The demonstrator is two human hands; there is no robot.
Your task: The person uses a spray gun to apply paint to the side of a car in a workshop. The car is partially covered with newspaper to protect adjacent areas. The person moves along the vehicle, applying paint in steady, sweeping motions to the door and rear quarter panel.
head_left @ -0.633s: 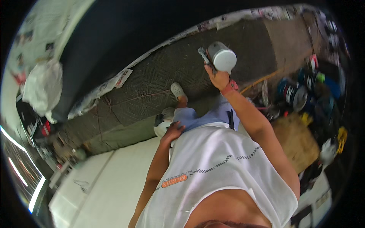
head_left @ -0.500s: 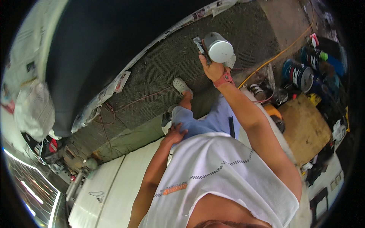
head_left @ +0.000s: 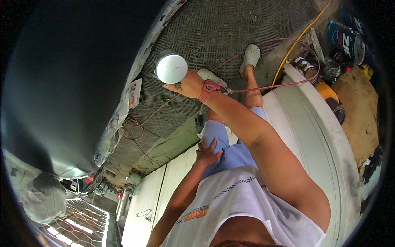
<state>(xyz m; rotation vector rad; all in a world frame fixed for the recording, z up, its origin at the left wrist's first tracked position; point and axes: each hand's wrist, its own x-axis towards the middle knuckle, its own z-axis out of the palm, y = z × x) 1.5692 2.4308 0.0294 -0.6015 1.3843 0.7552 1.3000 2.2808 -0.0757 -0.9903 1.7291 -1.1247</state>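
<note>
My right hand, with a red watch at the wrist, is closed around the handle of a spray gun. Its round metal cup with a pale lid faces up and hides most of the gun body. A reddish air hose trails from near this hand. To the left of the gun, and apart from it, is a glossy black vehicle panel. Newspaper masking runs along the panel's edge. My left hand rests with spread fingers on the thigh of my blue shorts, holding nothing.
The hose loops over the dark textured floor. A yellow cord runs at the right, near blue cans and a brown board. Behind me stands a white panelled surface. A wrapped bundle is at lower left.
My right hand has swung the spray gun left and nearer, close to the black panel. My body and view have turned and shifted toward the panel. The left hand stays on my thigh.
</note>
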